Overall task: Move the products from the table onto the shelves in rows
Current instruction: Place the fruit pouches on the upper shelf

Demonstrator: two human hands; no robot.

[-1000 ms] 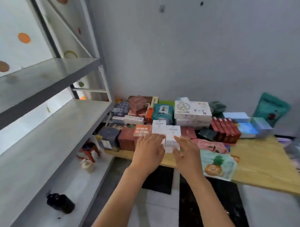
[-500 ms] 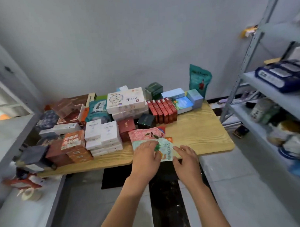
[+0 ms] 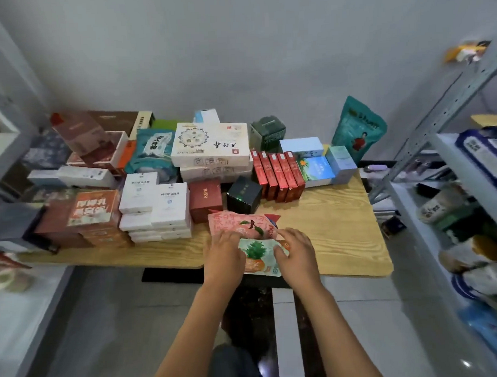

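A flat pineapple-printed pouch (image 3: 258,257) is gripped at both sides at the near edge of a wood-grain table (image 3: 341,227), by the left hand (image 3: 223,257) and the right hand (image 3: 296,254), fingers curled over its edges. A pink peach-printed pouch (image 3: 240,224) is touched just behind it. Cardboard boxes (image 3: 155,208) are stacked beyond. Metal shelves (image 3: 466,163) are seen at right.

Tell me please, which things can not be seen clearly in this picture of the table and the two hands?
- Head view: the flat pineapple-printed packet is partly covered by the left hand and right hand, so each grip under it is hidden.
- The pink peach-printed packet has print too blurred to read.
- The grey metal shelf on the right is cut by the frame edge; its goods are smeared.
- Boxes at the far left of the wooden table are blurred.
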